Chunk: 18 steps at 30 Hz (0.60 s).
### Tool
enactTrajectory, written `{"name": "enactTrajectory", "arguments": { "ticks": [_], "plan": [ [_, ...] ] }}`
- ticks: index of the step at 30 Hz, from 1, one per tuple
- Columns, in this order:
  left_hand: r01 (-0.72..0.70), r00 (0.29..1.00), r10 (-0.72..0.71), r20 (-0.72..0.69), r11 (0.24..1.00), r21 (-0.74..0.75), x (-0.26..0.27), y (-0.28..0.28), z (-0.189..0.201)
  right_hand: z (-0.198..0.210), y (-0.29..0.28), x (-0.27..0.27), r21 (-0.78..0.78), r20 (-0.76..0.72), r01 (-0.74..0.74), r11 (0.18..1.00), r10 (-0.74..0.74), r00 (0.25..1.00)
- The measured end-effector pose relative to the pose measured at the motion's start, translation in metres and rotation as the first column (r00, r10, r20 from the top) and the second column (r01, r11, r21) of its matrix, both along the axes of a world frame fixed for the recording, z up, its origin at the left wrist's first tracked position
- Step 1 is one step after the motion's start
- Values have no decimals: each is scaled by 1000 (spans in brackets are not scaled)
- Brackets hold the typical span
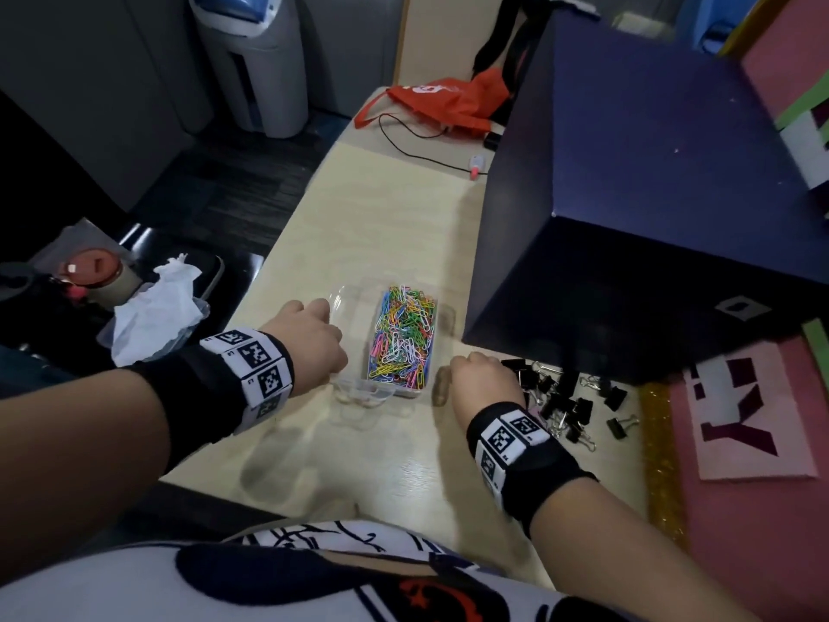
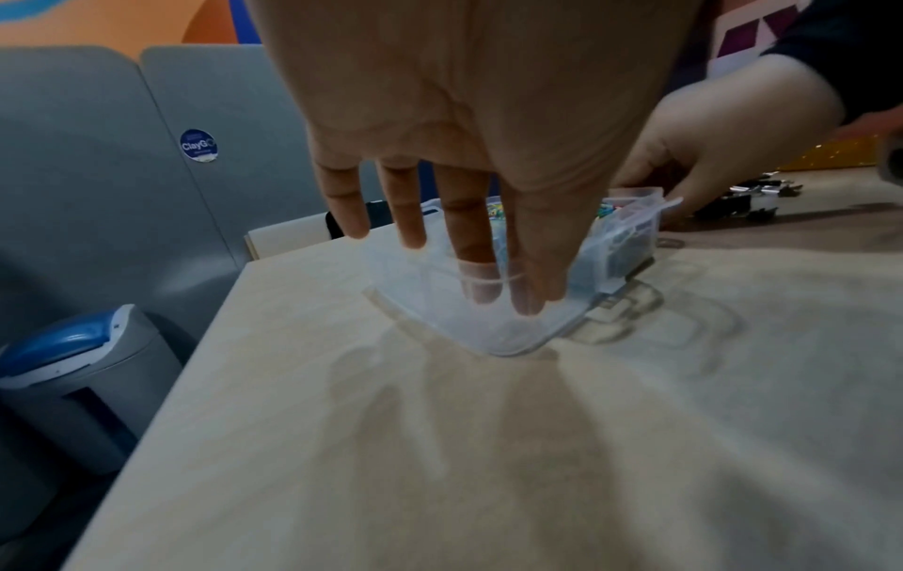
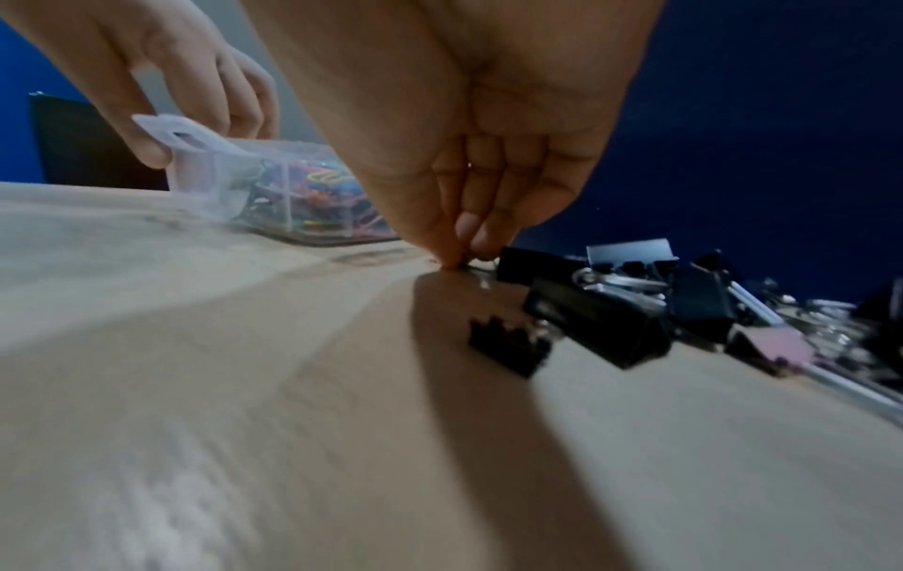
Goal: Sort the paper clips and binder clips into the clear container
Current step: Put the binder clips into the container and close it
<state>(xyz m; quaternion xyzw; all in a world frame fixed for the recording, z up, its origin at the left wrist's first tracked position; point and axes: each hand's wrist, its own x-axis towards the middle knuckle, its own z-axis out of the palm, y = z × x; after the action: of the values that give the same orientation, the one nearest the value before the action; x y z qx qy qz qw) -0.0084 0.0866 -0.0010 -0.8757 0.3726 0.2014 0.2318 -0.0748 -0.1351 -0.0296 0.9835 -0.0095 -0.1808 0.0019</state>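
Now: left hand (image 1: 309,341) relaxed on one clear container (image 1: 359,388); right hand (image 1: 482,379) pinching binder clip (image 3: 530,262).

An office: desk (image 1: 386,226), grey partition panels (image 2: 97,154), clips

Bare table (image 1: 381,226) lies open at twelve o'clock beyond the clear container (image 1: 359,388) and at six toward the person, while a dark blue box (image 1: 628,195) walls off two o'clock and loose binder clips (image 1: 569,401) crowd three o'clock.
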Motion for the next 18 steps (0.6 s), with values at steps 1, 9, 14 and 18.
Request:
{"name": "enactTrajectory", "arguments": {
  "ticks": [1, 9, 14, 18],
  "plan": [
    [12, 1000, -12, -5, 1000, 7, -1, -3, -1, 1, -2, -1, 26, 16, 21, 999, -21, 1000],
    [100, 989, -96, -111, 995, 28, -12, -33, -3, 27, 10, 10, 526, 188, 172, 833, -311, 932],
    [135, 972, -120, -201, 989, 59, -11, -39, 7, 17, -26, -6, 234, 90, 422, 876, -451, 888],
    [193, 965, -163, -206, 971, 139, -4, -40, 14, 5, -53, -25, -5, -137, 683, 730, -677, 723]
  ]
}}
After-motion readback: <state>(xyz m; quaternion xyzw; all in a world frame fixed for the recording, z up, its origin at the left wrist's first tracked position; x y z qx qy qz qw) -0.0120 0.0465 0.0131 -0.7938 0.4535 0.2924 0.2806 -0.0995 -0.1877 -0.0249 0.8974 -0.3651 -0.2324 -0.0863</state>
